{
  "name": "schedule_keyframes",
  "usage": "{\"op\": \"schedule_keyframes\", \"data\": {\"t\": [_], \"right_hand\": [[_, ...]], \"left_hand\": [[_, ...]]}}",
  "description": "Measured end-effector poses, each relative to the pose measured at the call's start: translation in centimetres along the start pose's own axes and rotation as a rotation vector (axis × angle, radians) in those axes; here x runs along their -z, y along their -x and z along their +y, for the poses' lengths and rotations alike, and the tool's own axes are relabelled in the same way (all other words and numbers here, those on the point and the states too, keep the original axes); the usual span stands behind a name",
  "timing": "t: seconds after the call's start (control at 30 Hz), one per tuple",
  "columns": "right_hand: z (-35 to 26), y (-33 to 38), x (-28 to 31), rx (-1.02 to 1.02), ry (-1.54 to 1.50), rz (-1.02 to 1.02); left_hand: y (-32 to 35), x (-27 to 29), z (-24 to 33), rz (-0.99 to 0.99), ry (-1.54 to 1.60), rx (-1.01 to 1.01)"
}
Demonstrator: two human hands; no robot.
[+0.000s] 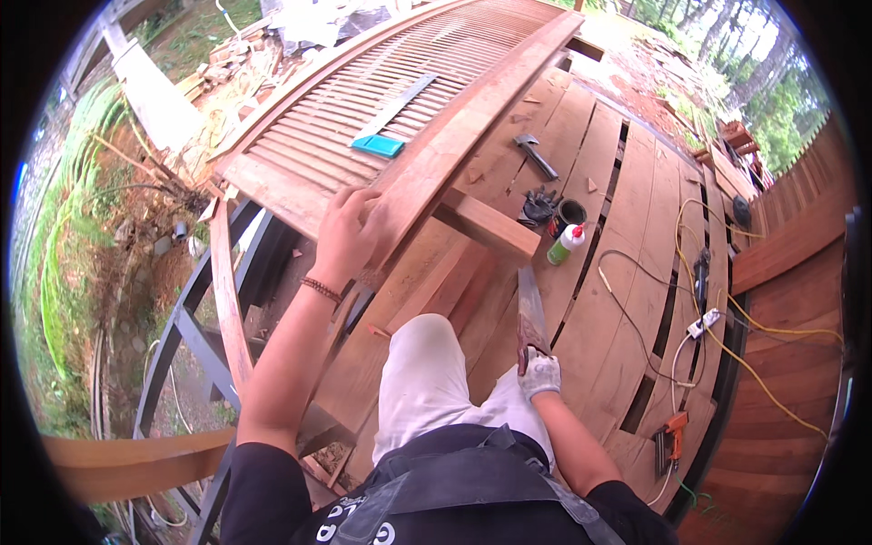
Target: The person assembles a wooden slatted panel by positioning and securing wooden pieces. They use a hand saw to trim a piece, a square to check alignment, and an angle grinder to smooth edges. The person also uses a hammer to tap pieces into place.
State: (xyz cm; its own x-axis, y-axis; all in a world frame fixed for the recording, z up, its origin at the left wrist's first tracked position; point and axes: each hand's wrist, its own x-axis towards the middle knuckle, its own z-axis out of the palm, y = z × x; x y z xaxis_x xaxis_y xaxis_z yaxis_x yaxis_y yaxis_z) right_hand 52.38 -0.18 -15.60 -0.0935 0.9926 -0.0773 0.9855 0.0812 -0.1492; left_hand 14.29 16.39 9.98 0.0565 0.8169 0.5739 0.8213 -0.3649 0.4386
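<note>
My bare left hand [347, 229], a beaded bracelet at its wrist, lies on the near corner of a long louvered wooden panel [300, 195]. Its fingers stretch forward over the frame. In a whitish glove, my right hand [540, 371] is closed round the handle of a handsaw [530, 307], whose blade points away from me. The blade's tip is close to the end of a wooden beam [495, 227] under the panel; I cannot tell if they touch. A try square [389, 123] with a turquoise handle rests on the slats.
On the plank deck [627, 209] are a hammer-like tool [536, 156], black gloves [539, 207], an open can [569, 216] and a white-green bottle [566, 245]. Cables run right to a white power strip [703, 323]. An orange nail gun [670, 440] lies nearer. The deck's left side drops off.
</note>
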Motion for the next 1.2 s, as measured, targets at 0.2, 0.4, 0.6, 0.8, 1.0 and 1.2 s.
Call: {"op": "schedule_keyframes", "data": {"t": [0.2,0.4,0.6,0.8,1.0,1.2], "right_hand": [[-0.8,-5.7,-6.1,-0.081,0.093,-0.216],[-7.0,-7.1,-12.4,-0.067,-0.112,-0.633],[-7.4,-12.4,-9.9,-0.16,-0.204,-0.901],[-7.1,-18.6,-18.3,-0.641,-1.251,-0.133],[-11.2,-27.6,-18.5,-1.155,-0.535,-0.189],[-12.2,-28.3,-17.5,-1.193,-0.632,-0.155]], "left_hand": [[0.2,-2.1,0.4,-0.021,0.076,0.093],[-0.3,-0.6,1.1,-0.1,-0.035,0.084],[-0.7,-1.3,1.0,-0.182,-0.049,0.137],[-0.9,-2.7,0.6,-0.199,0.023,0.123],[-1.0,-1.3,0.9,-0.204,-0.059,0.118],[-0.6,-1.1,0.7,-0.181,-0.057,0.127]]}}
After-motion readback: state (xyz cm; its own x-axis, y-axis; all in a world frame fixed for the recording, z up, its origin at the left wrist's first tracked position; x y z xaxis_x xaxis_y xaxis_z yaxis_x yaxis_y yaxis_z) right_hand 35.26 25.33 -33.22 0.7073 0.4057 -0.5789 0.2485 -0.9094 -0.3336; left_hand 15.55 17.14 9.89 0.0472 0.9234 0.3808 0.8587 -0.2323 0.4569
